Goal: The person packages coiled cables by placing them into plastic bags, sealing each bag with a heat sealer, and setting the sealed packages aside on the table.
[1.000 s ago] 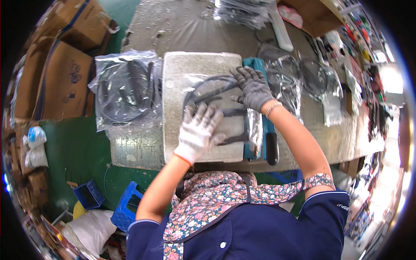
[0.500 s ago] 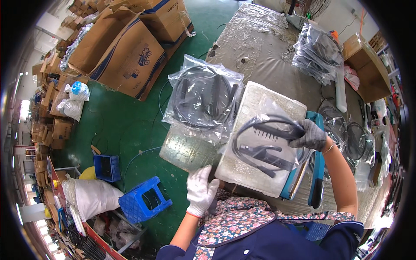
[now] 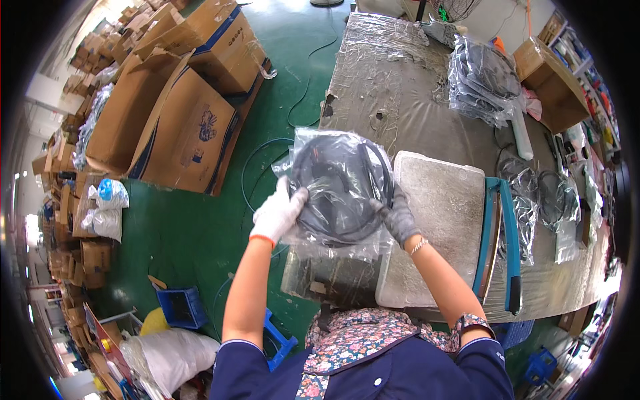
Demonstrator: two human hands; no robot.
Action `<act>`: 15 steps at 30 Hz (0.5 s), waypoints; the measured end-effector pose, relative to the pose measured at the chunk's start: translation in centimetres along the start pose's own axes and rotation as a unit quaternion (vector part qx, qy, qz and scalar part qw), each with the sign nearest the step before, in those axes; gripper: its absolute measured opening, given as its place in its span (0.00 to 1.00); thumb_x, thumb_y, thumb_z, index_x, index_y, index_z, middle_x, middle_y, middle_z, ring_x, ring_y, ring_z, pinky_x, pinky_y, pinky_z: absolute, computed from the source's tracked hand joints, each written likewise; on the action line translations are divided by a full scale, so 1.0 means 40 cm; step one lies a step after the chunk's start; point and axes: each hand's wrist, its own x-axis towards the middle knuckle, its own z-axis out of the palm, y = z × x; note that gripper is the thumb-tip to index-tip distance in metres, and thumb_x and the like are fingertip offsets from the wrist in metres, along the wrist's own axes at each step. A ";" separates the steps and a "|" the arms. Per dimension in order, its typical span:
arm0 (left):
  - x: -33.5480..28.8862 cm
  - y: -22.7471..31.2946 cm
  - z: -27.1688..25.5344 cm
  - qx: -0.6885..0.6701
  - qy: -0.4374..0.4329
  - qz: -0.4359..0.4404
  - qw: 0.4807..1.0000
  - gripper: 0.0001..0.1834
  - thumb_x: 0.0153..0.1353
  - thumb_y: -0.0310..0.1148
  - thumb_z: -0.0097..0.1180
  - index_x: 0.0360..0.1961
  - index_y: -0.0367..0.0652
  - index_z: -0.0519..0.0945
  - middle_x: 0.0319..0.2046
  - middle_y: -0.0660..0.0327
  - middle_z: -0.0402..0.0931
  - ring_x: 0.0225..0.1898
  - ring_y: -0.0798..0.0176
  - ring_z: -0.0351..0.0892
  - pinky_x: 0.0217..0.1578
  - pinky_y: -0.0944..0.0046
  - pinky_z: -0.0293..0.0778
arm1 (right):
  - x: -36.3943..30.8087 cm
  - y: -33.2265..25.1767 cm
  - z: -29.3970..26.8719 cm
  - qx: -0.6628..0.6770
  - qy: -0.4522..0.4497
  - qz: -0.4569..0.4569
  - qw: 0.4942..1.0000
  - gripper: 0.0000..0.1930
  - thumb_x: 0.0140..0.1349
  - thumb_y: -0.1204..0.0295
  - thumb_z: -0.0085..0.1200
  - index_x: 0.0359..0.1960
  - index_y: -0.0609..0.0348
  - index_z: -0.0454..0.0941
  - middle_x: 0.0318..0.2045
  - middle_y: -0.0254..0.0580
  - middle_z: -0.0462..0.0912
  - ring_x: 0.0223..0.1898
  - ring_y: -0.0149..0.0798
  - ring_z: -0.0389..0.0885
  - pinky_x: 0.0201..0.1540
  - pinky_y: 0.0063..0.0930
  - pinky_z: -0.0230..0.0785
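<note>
In front of me is a clear plastic bag [image 3: 347, 230] with a coiled black cable [image 3: 389, 167] and dark parts inside, blurred by glare. My left hand [image 3: 280, 210], in a white glove, grips its left side with the thumb on top. At the right edge my right hand [image 3: 400, 217], in a grey glove, closes on the bag, thumb over the plastic. The fingers under it are hidden. More clear film shows around the bag's edges; I cannot tell whether a second bag lies below. Right of it, a whitish foam slab [image 3: 440, 220] lies bare on the table.
A teal-handled bag sealer [image 3: 510, 247] stands beside the slab. Several bagged cables [image 3: 487, 73] are piled at the far right of the film-covered table [image 3: 393, 87], near an open carton [image 3: 550, 83]. Large cartons [image 3: 180, 120] and blue crates [image 3: 181, 307] stand on the green floor.
My right hand has carried the bagged cable left, off the foam slab, to where another bag lay at the table's corner. My left hand has risen and taken hold of the left side.
</note>
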 end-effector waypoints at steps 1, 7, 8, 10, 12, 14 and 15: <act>0.002 -0.005 0.003 0.013 -0.015 -0.019 1.000 0.45 0.62 0.65 0.42 0.73 0.49 0.51 0.54 0.43 0.76 0.56 0.41 0.76 0.57 0.47 0.67 | -0.007 0.018 0.001 -0.011 -0.013 0.001 1.000 0.48 0.57 0.47 0.62 0.72 0.58 0.50 0.65 0.59 0.62 0.62 0.50 0.65 0.68 0.38 0.54; 0.005 0.054 0.008 0.078 0.318 0.335 0.883 0.37 0.59 0.53 0.56 0.63 0.40 0.68 0.57 0.46 0.72 0.60 0.44 0.68 0.62 0.47 0.60 | 0.058 -0.108 -0.025 -0.245 0.065 -0.209 0.945 0.42 0.60 0.45 0.52 0.71 0.52 0.56 0.68 0.49 0.61 0.70 0.51 0.55 0.71 0.43 0.45; 0.012 0.095 0.018 0.076 0.299 0.364 0.879 0.35 0.59 0.54 0.56 0.62 0.43 0.70 0.59 0.47 0.70 0.62 0.43 0.66 0.62 0.42 0.58 | 0.071 -0.137 -0.008 -0.289 0.042 -0.271 0.917 0.39 0.60 0.46 0.51 0.71 0.50 0.58 0.69 0.45 0.60 0.70 0.51 0.54 0.72 0.45 0.41; 0.045 0.098 0.084 0.140 0.264 0.358 0.885 0.34 0.59 0.53 0.55 0.62 0.46 0.70 0.62 0.48 0.67 0.64 0.43 0.64 0.63 0.38 0.56 | 0.098 -0.104 0.079 -0.438 0.065 -0.269 0.856 0.37 0.61 0.46 0.49 0.70 0.46 0.61 0.71 0.40 0.59 0.73 0.49 0.49 0.73 0.51 0.32; 0.039 0.075 0.107 0.133 0.216 0.350 0.902 0.33 0.56 0.52 0.57 0.61 0.47 0.71 0.64 0.49 0.64 0.64 0.39 0.62 0.63 0.36 0.54 | 0.076 -0.084 0.099 -0.359 0.008 -0.265 0.895 0.38 0.59 0.44 0.47 0.70 0.45 0.61 0.73 0.40 0.54 0.76 0.47 0.41 0.72 0.60 0.23; 0.037 0.050 0.121 0.102 0.201 0.362 0.904 0.34 0.55 0.50 0.59 0.61 0.47 0.72 0.64 0.49 0.65 0.65 0.38 0.61 0.64 0.36 0.53 | 0.050 -0.087 0.108 -0.319 0.003 -0.267 0.909 0.38 0.59 0.44 0.45 0.71 0.45 0.59 0.74 0.41 0.52 0.76 0.48 0.40 0.72 0.62 0.21; 0.034 0.049 0.126 0.109 0.208 0.362 0.902 0.33 0.54 0.49 0.60 0.61 0.47 0.72 0.64 0.49 0.65 0.65 0.38 0.61 0.64 0.35 0.54 | 0.039 -0.077 0.124 -0.331 0.006 -0.261 0.907 0.39 0.60 0.44 0.44 0.71 0.46 0.58 0.74 0.41 0.51 0.76 0.49 0.39 0.72 0.61 0.21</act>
